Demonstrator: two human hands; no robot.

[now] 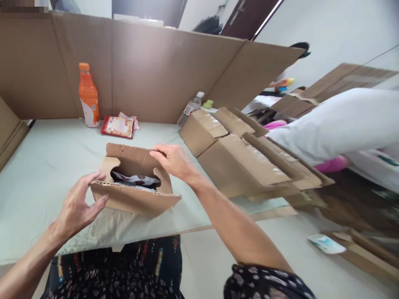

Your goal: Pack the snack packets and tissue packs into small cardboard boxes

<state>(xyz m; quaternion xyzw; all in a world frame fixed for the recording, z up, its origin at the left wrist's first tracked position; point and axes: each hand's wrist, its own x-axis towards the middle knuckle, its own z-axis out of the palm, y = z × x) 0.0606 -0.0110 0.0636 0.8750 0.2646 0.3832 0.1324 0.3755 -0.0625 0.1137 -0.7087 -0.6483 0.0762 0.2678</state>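
A small open cardboard box (137,199) sits near the front edge of a pale green table (46,162). A dark patterned packet (134,180) lies inside it. My left hand (77,205) is at the box's left corner, fingers spread and touching the near flap. My right hand (174,160) rests on the box's far right flap, fingers bent over its edge.
An orange drink bottle (88,95) and a red snack packet (117,126) stand at the back, against a tall cardboard screen (149,70). A clear water bottle (190,108) leans beside larger taped boxes (240,158) on the right. Another person's white sleeve (336,120) reaches in from the right.
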